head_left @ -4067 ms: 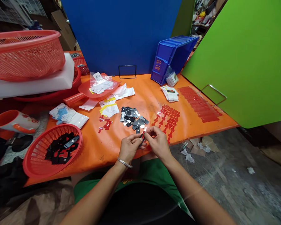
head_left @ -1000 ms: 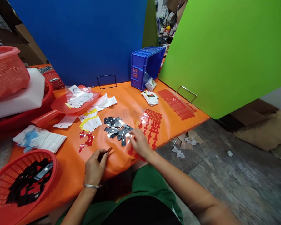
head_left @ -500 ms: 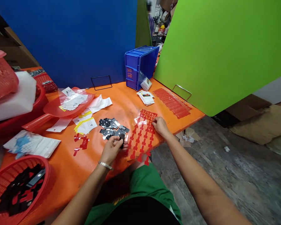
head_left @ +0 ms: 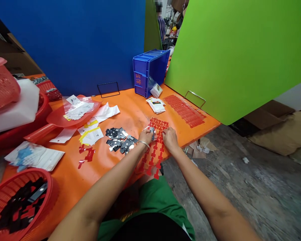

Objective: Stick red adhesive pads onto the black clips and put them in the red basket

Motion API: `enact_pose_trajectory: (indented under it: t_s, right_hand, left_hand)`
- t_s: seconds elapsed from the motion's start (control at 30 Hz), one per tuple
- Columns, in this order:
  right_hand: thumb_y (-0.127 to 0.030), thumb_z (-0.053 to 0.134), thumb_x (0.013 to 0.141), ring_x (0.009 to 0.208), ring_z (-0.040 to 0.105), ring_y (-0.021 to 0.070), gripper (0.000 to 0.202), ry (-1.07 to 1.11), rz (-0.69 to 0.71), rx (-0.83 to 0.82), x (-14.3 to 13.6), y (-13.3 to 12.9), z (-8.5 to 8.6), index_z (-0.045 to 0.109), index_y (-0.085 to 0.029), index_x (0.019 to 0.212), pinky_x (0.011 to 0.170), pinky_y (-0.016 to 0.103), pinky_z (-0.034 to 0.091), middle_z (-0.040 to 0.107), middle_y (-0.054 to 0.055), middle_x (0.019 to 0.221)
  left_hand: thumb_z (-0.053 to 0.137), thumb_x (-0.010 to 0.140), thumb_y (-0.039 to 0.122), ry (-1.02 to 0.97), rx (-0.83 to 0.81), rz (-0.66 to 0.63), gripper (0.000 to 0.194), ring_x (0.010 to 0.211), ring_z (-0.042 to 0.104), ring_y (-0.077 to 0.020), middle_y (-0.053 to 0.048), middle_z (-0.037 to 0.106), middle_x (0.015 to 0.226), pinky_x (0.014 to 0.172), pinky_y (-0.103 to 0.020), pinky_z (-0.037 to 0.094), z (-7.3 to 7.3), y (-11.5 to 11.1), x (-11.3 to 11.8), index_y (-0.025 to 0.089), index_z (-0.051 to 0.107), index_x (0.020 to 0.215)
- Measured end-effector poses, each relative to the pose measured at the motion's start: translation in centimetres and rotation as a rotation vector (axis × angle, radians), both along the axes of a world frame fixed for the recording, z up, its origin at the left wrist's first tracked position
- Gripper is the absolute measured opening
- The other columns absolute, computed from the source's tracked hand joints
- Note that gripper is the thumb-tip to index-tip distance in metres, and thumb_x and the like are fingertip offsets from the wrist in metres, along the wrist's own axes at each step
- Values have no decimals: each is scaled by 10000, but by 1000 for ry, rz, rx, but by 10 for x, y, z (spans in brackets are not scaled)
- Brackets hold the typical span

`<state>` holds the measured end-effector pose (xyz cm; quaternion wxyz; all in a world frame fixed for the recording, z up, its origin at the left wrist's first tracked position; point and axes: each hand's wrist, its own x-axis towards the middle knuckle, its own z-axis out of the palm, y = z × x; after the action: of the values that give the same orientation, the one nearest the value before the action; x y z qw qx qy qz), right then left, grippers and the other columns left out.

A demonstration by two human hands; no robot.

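My left hand (head_left: pixel 145 136) pinches a small flat grey-black plate (head_left: pixel 152 132) above a clear sheet of red T-shaped stickers (head_left: pixel 153 152). At that sheet's right edge, my right hand (head_left: pixel 170 138) has its fingertips pressed together among the red shapes. Whatever sits between those fingertips is too small to make out. Left of my left hand lies a loose pile of similar black plates (head_left: pixel 117 137), some with a bright round spot. A few loose red pieces (head_left: pixel 87 154) lie farther left on the orange table (head_left: pixel 107 174).
Behind are a blue crate (head_left: pixel 141 75) on its side, a card stack (head_left: pixel 156 105) and another red sticker sheet (head_left: pixel 185 110). A red scoop (head_left: pixel 53 115) holds papers. At front left stands a red basket (head_left: pixel 51 187) of black pieces. Blue and green panels (head_left: pixel 240 50) border the table.
My left hand has moved right and away from me, from the black pile to the sticker sheet, carrying a plate. My right hand stays near the sheet's right edge, slightly lower.
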<state>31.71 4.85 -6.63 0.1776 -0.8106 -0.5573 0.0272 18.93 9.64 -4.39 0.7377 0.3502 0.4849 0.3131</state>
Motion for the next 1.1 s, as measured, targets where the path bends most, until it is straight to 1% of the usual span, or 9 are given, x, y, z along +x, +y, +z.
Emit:
enact_pose_trajectory:
  t_s: [0.07, 0.17, 0.3, 0.4, 0.5, 0.6, 0.83, 1.0, 1.1]
  right_hand:
    - [-159, 442, 834, 914, 519, 235, 217, -3, -4, 9, -2, 0, -1, 656, -121, 826, 799, 294, 387, 584, 134, 921]
    - [-147, 476, 800, 907, 512, 237, 176, 4, -15, 14, 0, 4, -2, 648, -129, 835, 793, 298, 387, 587, 126, 920]
    - [-154, 515, 766, 888, 516, 238, 163, 21, -30, 11, 4, 6, -3, 639, -118, 865, 793, 305, 389, 590, 133, 926]
    - [-161, 517, 772, 884, 529, 226, 196, 32, -25, 10, 7, 4, -2, 639, -109, 916, 800, 292, 393, 597, 132, 935]
    - [-160, 504, 785, 866, 551, 201, 186, 45, -9, -9, 10, 2, 0, 660, -131, 882, 794, 264, 396, 618, 111, 920]
    - [-156, 510, 775, 819, 577, 189, 173, 60, -14, -54, 12, 6, 4, 675, -131, 820, 735, 245, 404, 646, 106, 883]
    - [-133, 574, 699, 626, 597, 174, 111, 100, -9, -234, 22, 26, 15, 683, -127, 676, 572, 226, 387, 664, 81, 655]
    - [-97, 540, 710, 698, 610, 213, 152, 68, -24, -265, 21, 29, 15, 684, -127, 748, 602, 252, 400, 669, 116, 720]
    - [-104, 511, 749, 814, 595, 242, 172, 29, -2, -224, 16, 23, 13, 661, -128, 828, 672, 279, 410, 656, 148, 856]
  left_hand:
    - [566, 834, 138, -13, -2, -1, 33, 561, 591, -82, 7, 610, 693, 550, -214, 503, -2, 2, 11, 122, 548, 857]
    - [540, 865, 186, -28, -11, -16, 100, 606, 580, -86, 0, 599, 775, 543, -223, 507, -6, 4, 22, 111, 562, 927]
    - [574, 826, 118, -34, -11, -18, 39, 575, 582, -79, 9, 581, 711, 547, -215, 507, -14, 6, 26, 114, 536, 816]
    - [610, 775, 67, -45, -1, -10, 160, 545, 600, -84, 8, 584, 677, 569, -229, 515, -22, 8, 26, 140, 476, 727]
    - [618, 763, 71, -52, 8, -10, 201, 534, 609, -95, 13, 590, 659, 583, -250, 524, -27, 10, 26, 157, 443, 717]
    - [605, 768, 63, -59, 17, -15, 200, 545, 619, -99, 19, 594, 642, 605, -257, 530, -29, 10, 26, 163, 435, 729]
    - [543, 797, 36, -68, 41, -1, 197, 577, 634, -92, 33, 591, 597, 676, -269, 537, -27, 5, 25, 171, 413, 736]
    - [562, 793, 52, -69, 56, -8, 186, 609, 638, -89, 13, 622, 642, 686, -260, 536, -24, 3, 24, 167, 424, 740]
    - [588, 782, 72, -54, 42, -15, 179, 615, 639, -97, -4, 628, 665, 675, -262, 536, -24, 6, 26, 162, 439, 738]
